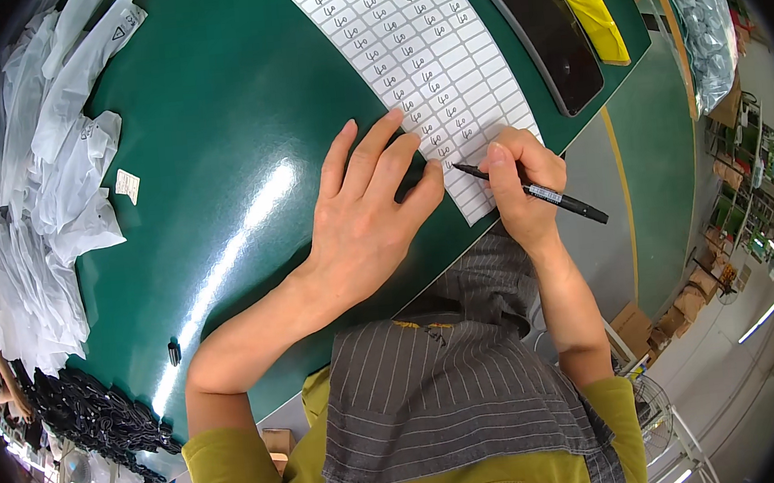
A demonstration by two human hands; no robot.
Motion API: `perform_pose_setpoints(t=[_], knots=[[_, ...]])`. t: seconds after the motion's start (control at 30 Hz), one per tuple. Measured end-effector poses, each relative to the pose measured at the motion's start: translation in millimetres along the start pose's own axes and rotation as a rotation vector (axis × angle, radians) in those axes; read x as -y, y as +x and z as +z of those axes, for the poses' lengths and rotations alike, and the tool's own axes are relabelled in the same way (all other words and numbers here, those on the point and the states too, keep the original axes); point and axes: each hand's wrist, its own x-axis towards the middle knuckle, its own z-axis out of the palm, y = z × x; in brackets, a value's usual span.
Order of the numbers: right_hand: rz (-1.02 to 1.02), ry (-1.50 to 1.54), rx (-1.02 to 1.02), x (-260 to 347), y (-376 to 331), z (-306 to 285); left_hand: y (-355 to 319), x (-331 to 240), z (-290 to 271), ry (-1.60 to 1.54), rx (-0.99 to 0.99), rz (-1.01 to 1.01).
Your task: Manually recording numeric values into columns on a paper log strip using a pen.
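Note:
A white label sheet (445,62), divided into small boxes, lies on the green table (207,82). Handwritten marks fill many of its boxes; those toward the right and near end are blank. My right hand (526,179) grips a black marker pen (568,201), its tip at a box near the sheet's near end. Flat on the table, my left hand (369,197) has its fingers spread, the fingertips touching the sheet's left edge. The pen's black cap (174,352) lies apart on the table at the lower left.
A dark smartphone (548,34) and a yellow packet (587,3) lie right of the sheet. Clear plastic bags (41,180) are heaped at the left, beside a small paper tag (127,186). Black cords (98,405) pile up at the near left. The table edge runs close to my right hand.

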Motion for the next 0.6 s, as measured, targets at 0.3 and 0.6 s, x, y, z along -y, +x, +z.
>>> perform_pose_setpoints(t=[0.3,0.6], knots=[[0.219,0.186,-0.018,10,2,-11,-1,0,0,-0.009,0.010,-0.001],[0.060,0.094,-0.069,-6,6,-14,2,0,0,0.003,-0.003,0.006]])
